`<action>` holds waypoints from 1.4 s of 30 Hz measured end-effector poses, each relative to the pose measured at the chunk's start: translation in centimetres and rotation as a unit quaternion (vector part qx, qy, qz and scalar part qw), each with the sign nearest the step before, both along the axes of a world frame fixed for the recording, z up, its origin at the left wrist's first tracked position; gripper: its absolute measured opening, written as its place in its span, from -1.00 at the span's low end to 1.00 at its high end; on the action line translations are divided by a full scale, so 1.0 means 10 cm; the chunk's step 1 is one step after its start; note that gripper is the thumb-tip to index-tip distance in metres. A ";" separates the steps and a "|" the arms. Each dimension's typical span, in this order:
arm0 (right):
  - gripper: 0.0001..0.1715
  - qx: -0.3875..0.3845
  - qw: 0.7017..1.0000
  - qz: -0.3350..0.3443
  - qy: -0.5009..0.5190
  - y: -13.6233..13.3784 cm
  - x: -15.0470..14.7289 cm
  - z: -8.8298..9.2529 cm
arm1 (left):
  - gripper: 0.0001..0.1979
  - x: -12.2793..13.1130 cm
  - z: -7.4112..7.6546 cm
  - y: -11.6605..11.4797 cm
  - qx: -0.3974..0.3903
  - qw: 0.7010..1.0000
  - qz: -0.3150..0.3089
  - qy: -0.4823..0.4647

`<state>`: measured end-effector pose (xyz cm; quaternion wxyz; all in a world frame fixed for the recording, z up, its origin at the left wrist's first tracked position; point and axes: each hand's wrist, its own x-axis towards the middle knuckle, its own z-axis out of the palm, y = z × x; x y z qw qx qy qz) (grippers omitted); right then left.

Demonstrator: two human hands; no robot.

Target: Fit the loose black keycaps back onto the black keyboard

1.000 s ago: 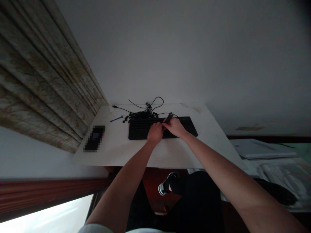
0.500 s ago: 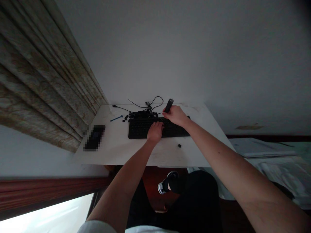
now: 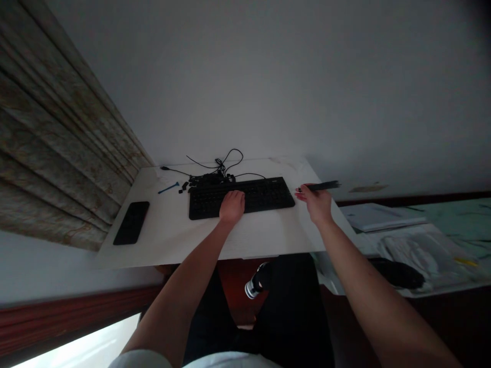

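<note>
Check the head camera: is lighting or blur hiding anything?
In the head view, the room is dim, so the black keyboard loses key detail in shadow; the bright patch at bottom left is blown out; wide-angle distortion bends the white desk; the dark stick in the right hand shows no obvious blur.

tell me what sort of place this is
Probably a desk corner in a home room, going by the black keyboard, the smartphone on the white desk and the patterned curtain beside it.
</note>
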<state>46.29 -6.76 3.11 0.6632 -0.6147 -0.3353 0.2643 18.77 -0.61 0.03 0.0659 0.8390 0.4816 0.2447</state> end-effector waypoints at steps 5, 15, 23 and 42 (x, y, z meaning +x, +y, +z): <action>-0.62 -0.002 1.000 -0.019 0.011 -0.12 0.07 -0.06 | -0.79 -0.02 0.00 -0.01 0.009 1.000 -0.013 -0.024; -0.61 -0.018 1.000 -0.009 0.021 -0.10 -0.11 -0.09 | -0.78 -0.04 0.00 -0.08 0.032 0.999 -0.021 -0.029; -0.55 -0.039 0.999 0.020 0.019 -0.03 -0.36 -0.07 | -0.59 -0.06 0.02 -0.05 -0.022 0.999 0.007 -0.031; -0.68 -0.067 0.988 0.138 0.000 0.25 -0.76 0.09 | -0.67 -0.04 0.06 -0.04 -0.037 0.999 0.004 0.003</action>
